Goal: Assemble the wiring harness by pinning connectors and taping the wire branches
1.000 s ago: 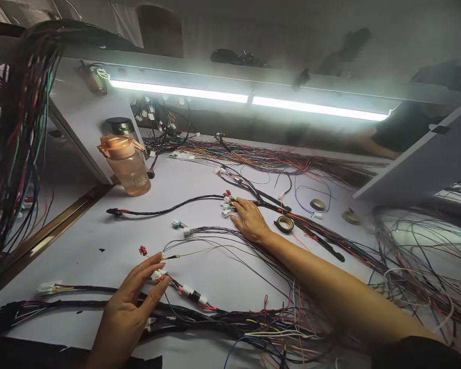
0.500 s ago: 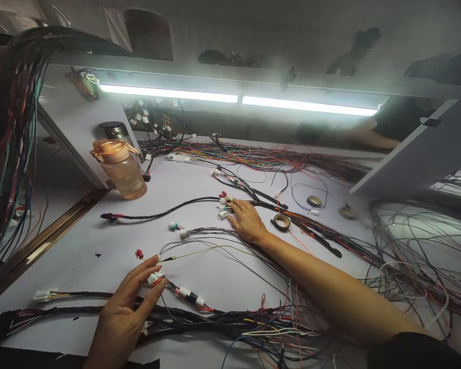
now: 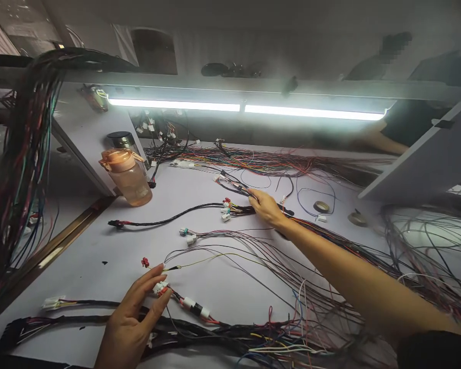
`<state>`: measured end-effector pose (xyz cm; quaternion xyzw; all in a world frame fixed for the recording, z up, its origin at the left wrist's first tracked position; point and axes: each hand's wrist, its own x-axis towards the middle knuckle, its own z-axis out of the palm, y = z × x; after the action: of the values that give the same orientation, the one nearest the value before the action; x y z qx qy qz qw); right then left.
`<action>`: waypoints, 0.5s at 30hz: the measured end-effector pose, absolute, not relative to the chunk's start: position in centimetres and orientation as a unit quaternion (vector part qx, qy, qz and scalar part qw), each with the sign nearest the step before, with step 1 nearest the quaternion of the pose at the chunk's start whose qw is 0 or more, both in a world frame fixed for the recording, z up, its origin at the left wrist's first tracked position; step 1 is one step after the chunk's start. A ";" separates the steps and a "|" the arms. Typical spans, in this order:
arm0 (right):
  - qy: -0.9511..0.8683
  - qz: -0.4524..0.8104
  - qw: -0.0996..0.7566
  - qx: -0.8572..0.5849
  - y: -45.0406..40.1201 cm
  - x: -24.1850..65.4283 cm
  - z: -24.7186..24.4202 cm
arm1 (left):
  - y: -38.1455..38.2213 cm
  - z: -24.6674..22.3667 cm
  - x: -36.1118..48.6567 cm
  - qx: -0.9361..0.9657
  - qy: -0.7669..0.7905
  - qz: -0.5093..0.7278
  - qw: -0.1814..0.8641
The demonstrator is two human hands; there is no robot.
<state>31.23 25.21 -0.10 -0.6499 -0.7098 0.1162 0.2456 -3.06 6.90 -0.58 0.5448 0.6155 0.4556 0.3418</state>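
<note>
My left hand (image 3: pixel 136 318) is low at the left, thumb and fingers apart. Near its fingertips lies a white connector (image 3: pixel 160 287) with an orange part, on a black-and-red wire lead. A small red connector (image 3: pixel 145 262) lies just beyond. Farther out, my right hand (image 3: pixel 268 209) has its fingers closed around a black-wrapped branch of a wire harness; the fingertips are partly hidden. Left of this hand, several small white and red connectors (image 3: pixel 226 209) end the harness. A long black cable (image 3: pixel 176 215) runs left from them.
A bottle with an orange lid (image 3: pixel 132 182) stands at the left, a dark-lidded flask (image 3: pixel 121 138) behind it. Tape rolls (image 3: pixel 321 206) lie at the right. A bundle of coloured wires (image 3: pixel 253 160) crosses the back. Loose wires (image 3: pixel 426 246) spread at the right. Another person's arm (image 3: pixel 388 141) shows behind.
My right hand has moved from the small connectors back and to the right, onto the black-wrapped branch. My left hand stays by the white connector. The view has shifted slightly.
</note>
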 end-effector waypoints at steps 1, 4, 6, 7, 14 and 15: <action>-0.695 0.123 0.249 -0.663 26.0 32.1 0.3 | 6.9 -0.6 -3.1 0.547 0.615 0.457 0.337; -0.659 0.150 0.246 -0.695 28.2 34.1 0.8 | 6.9 -0.9 -3.3 0.548 0.615 0.459 0.331; -0.643 0.165 0.239 -0.709 29.6 34.8 0.6 | 7.0 -1.4 -3.7 0.551 0.616 0.456 0.329; -0.637 0.171 0.234 -0.714 30.3 35.0 0.4 | 7.1 -1.6 -4.0 0.556 0.617 0.449 0.329; -0.603 0.233 0.207 -0.735 34.4 34.1 -0.7 | 7.0 -1.7 -4.2 0.557 0.645 0.417 0.317; -0.598 0.243 0.212 -0.734 34.7 34.0 -0.9 | 6.9 -1.5 -4.0 0.552 0.646 0.421 0.317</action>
<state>34.02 34.72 -0.90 -0.7341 -0.5975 0.2433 0.2118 -3.98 6.92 -1.47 0.5521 0.6463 0.4210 0.3168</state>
